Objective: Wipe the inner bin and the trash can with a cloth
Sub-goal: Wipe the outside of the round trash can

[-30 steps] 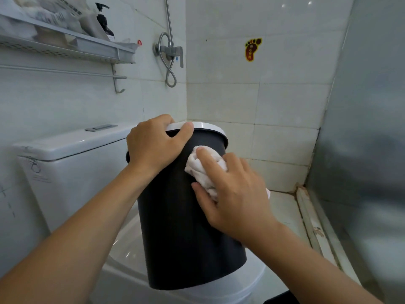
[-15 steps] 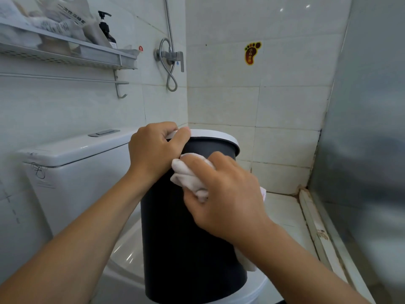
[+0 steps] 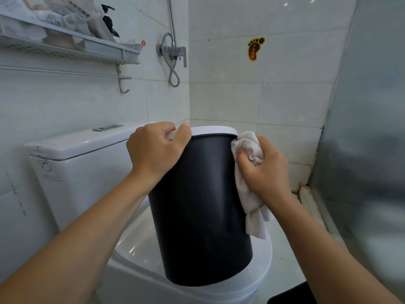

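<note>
Currently, head view, the only 1. Black trash can [image 3: 201,207] stands on the closed toilet lid [image 3: 140,242], leaning slightly, its white rim [image 3: 213,129] uppermost.

Left hand [image 3: 156,150] clamped over the near-left part of that rim, fingers curled over the top edge, thumb against the rim's front. Can body hangs directly below and to the right of this grip.

Right hand [image 3: 266,170] fisted round a bunched white cloth [image 3: 248,148], fingers closed on the wad. Cloth presses against the can's upper right wall, just under the rim; a loose tail droops below the hand alongside the can. Can wall lies immediately left of this grip, touching the cloth.

Toilet tank [image 3: 83,163] sits left of the left hand. Wall shelf [image 3: 72,47] with a pump bottle [image 3: 111,25] is well above it. Shower valve [image 3: 173,51] above the can. Foot-shaped sticker [image 3: 255,48] on the tiles above the right hand.
</note>
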{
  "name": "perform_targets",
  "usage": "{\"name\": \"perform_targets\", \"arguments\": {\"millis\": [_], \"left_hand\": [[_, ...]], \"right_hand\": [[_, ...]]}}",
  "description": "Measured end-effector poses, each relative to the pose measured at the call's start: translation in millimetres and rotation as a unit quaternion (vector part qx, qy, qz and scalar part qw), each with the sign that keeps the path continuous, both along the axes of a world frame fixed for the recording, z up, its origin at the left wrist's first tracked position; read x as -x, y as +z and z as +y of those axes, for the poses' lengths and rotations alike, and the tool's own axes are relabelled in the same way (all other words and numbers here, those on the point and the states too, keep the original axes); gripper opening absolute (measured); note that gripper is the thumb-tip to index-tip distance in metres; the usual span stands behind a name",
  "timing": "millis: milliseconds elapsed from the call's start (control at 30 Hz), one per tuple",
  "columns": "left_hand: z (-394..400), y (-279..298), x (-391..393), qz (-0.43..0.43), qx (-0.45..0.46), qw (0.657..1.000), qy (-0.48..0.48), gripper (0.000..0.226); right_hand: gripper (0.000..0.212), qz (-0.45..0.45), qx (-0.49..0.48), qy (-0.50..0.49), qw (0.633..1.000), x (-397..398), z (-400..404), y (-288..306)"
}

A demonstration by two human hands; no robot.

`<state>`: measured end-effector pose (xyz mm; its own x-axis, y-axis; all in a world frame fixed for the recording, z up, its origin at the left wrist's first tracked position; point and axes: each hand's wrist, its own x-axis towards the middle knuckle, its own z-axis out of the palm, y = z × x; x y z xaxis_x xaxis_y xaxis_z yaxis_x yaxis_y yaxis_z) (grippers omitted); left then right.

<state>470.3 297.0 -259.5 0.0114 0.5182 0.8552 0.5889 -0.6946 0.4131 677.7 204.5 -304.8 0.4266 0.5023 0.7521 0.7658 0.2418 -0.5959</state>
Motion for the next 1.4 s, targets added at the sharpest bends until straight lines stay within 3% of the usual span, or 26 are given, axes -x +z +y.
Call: {"name": "perform_targets", "arguments": {"millis": [133,267,467,567,733,933,1067,1233,1400], "left_hand": [[1.3,1.6,-4.4,-0.009,0.008,1.0,0.021,0.063],[5.6,3.4,-4.3,-0.021,0.03,0.999,0.031,0.064],[16.1,5.1,-1.4,-0.031,0.054,0.997,0.039,0.064],[14.0,6.9,-6.6,-0.017,0.049,0.998,0.033,0.063],[8.6,9.4,-9.4,0.01,0.04,0.998,0.045,0.059],[8.6,4.0,-0.9,-0.024,0.035,0.999,-0.016,0.056],[18.9,-2.3,13.4,-0.064,0.044,0.994,-0.079,0.052],[22.3,-5.8,21.3,-0.072,0.021,0.989,-0.127,0.048],[22.3,-4.8,22.1,-0.057,0.015,0.991,-0.118,0.051]], "right_hand": [[0.013,-0.041,-0.034,0.006,0.999,18.1,-4.4,-2.1],[0.031,-0.162,-0.042,0.011,0.986,46.9,-18.3,-3.4],[0.043,-0.373,-0.018,0.101,0.922,69.2,-43.4,-32.1],[0.04,-0.427,-0.017,0.11,0.897,69.6,-48.7,-40.3],[0.041,-0.264,-0.018,0.055,0.963,42.5,-38.0,-28.7],[0.022,-0.068,-0.038,0.032,0.996,19.6,-18.9,-18.5],[0.003,0.069,0.015,0.05,0.996,-1.5,-2.2,-24.4],[0.007,0.179,0.062,0.049,0.981,-15.2,10.7,-41.9],[0.006,0.183,0.021,0.068,0.98,-8.0,8.1,-26.4]]}}
